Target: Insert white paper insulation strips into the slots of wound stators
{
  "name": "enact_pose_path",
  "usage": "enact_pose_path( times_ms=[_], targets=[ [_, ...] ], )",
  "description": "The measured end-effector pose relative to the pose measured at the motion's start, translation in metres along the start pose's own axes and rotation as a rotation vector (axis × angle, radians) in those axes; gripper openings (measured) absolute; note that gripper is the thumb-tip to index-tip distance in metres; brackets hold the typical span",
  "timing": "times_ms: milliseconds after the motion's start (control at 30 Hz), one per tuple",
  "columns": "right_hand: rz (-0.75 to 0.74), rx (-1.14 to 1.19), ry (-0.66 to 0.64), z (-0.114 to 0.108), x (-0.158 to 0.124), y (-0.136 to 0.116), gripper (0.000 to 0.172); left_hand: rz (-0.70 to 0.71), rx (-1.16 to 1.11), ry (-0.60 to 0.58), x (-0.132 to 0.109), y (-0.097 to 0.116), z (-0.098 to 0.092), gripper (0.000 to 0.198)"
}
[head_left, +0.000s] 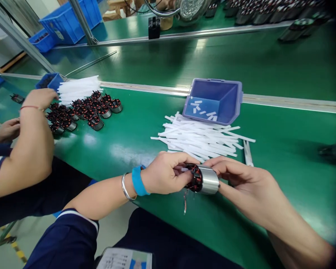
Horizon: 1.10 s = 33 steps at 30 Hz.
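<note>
Just above the front of the green bench, a motor stator (209, 180) lies sideways between my two hands, with a silver metal body and a black end wound with copper wire. My right hand (249, 186) grips the silver body from the right. At the wound end, my left hand (166, 173) is closed, thumb and fingers against the windings; a small whitish piece shows between them. Thin wires (185, 203) dangle below that end. Behind my hands spreads a loose pile of white strips (201, 136).
A purple-blue bin (232, 102) with small white pieces stands behind the strips, near scissors-like metal handles (248, 153). Leftward are grouped stators (95, 121), more white strips (78, 89) and a co-worker's arm (35, 138). A metal rail (145, 88) runs along the bench.
</note>
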State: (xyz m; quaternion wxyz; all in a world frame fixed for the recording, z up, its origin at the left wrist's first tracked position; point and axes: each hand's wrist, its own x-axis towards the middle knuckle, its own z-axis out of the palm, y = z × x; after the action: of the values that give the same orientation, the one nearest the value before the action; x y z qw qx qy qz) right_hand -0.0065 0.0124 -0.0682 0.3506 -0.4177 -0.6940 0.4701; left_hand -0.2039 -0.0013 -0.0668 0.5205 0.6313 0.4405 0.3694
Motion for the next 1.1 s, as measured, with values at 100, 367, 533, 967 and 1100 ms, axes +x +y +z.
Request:
enact_pose_path(
  times_ms=[100,367,533,967,1100],
  targets=[
    [0.016,0.039,-0.027,0.0,0.002,-0.003,0.026,0.033,0.043,0.017,-0.001,-0.001,0.001,0.022],
    [0.133,0.15,-0.013,0.001,0.005,-0.014,0.036,-0.058,-0.18,-0.048,0.0,-0.005,0.005,0.025],
    [0.106,0.112,0.015,-0.001,0.004,-0.014,0.034,-0.18,-0.341,-0.087,0.004,0.004,-0.004,0.023],
    [-0.474,-0.935,0.105,0.037,0.018,0.023,0.022,-0.089,-0.529,0.185,0.013,0.029,-0.055,0.053],
    [-0.397,-0.955,0.111,0.045,0.02,0.023,0.022,-0.139,-0.523,0.168,0.015,0.026,-0.051,0.054]
  ],
)
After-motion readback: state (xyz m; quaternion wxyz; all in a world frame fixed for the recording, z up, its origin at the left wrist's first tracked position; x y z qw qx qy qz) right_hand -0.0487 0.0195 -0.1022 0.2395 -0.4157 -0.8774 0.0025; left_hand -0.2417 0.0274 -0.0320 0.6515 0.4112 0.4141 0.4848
